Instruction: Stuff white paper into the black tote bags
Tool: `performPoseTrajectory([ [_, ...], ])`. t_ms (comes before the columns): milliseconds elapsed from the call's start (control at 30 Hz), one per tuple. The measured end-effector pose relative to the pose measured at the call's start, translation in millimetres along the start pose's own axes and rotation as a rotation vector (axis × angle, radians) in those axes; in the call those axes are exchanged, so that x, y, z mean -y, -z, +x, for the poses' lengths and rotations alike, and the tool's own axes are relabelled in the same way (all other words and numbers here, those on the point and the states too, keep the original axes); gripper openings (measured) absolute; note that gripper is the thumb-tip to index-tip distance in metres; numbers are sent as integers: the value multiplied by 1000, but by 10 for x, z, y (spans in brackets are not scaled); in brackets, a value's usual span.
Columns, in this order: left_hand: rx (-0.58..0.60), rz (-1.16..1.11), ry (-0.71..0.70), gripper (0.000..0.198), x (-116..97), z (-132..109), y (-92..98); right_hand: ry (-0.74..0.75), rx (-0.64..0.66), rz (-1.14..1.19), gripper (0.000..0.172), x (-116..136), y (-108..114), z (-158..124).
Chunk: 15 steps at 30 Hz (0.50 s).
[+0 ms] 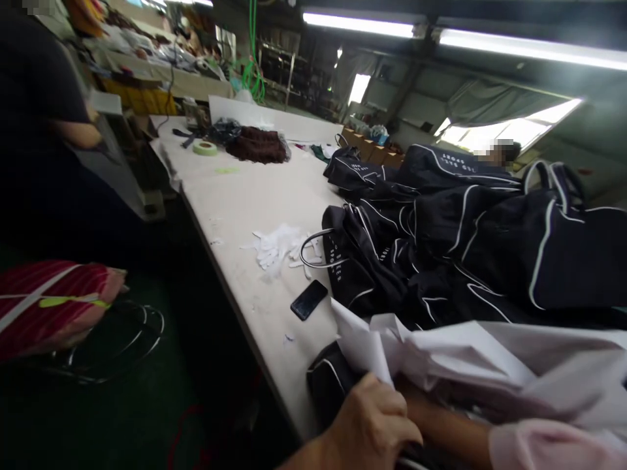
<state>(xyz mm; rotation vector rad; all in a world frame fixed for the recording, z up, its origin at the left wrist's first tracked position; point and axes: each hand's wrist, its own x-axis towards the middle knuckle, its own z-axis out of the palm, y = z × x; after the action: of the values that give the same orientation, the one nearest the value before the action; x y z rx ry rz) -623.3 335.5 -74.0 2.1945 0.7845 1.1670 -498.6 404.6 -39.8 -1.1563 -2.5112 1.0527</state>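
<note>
My left hand (372, 424) is at the near table edge, fingers curled shut on the rim of a black bag (328, 382) with white piping. Crumpled white paper (455, 359) lies over the bag and touches the top of that hand. My right forearm (441, 424), in a pink sleeve, reaches in from the right under the paper. The right hand itself is hidden behind the left hand and the paper.
A heap of black bags (490, 241) with white trim fills the table's (245, 196) right side. White gloves (277, 247), a phone (309, 299), a tape roll (204, 148) and brown fabric (258, 145) lie on it. A person (44, 130) stands left; a red striped bundle (44, 300) sits below.
</note>
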Motion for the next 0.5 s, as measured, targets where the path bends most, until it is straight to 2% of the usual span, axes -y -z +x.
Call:
performPoseTrajectory([
  [67, -140, 13, -29, 27, -89, 30, 82, -15, 120, -49, 38, -50, 52, -176],
  [133, -155, 39, -57, 29, -151, 57, 133, -6, 205, -94, 32, -39, 182, -390],
  [200, -142, 43, -71, 29, -195, 85, 131, 2, 198, -118, 17, 46, 335, -581],
  [233, -139, 36, -75, 29, -216, 101, 113, -8, 162, -126, 19, 101, 401, -658],
  [367, -138, 50, -123, 28, -273, 163, 15, -53, -112, -127, 80, 206, 485, -824],
  [400, -133, 57, -138, 27, -276, 176, -2, -35, -146, -111, 89, 191, 468, -835],
  [433, -131, 59, -151, 27, -276, 186, -12, -11, -141, -79, 90, 165, 447, -838],
  [500, -134, 54, -165, 24, -276, 199, -14, 19, -60, 17, 70, 107, 411, -837],
])
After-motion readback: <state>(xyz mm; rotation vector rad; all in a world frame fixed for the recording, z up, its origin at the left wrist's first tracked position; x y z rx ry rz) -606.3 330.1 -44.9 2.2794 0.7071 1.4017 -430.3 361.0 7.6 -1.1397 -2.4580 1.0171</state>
